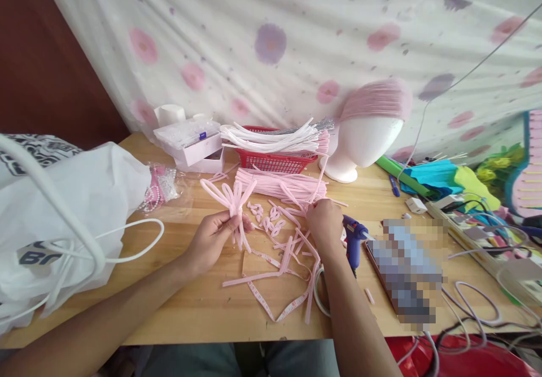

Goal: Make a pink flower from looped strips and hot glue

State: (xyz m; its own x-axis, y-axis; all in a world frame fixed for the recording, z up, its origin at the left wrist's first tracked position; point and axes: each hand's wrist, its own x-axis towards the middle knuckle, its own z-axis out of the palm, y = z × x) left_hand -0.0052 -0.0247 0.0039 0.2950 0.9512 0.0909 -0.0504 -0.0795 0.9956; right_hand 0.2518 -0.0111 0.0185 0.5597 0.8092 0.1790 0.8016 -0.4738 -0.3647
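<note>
My left hand (214, 236) is closed, pinching a bow of looped pink pipe cleaners (232, 197) at its middle. Its loops fan upward and loose ends hang below the fingers. Over to the right, my right hand (325, 222) is closed on a pink pipe cleaner (320, 180), which sticks up above the knuckles; the fingertips are partly hidden. Between the hands lie small twisted pink loops (273, 222) and cut pipe-cleaner pieces. A tape measure (294, 306) curls across the wooden table (190, 315) below them. Behind is a bundle of straight pink pipe cleaners (275, 185).
At the back, a red basket (275, 163) carries white and pink pipe cleaners beside a white foam head (368, 140). A blue glue gun (353, 241) and a phone (406, 275) lie right of my right hand. A white bag (84, 196) and cables (478, 309) flank the workspace.
</note>
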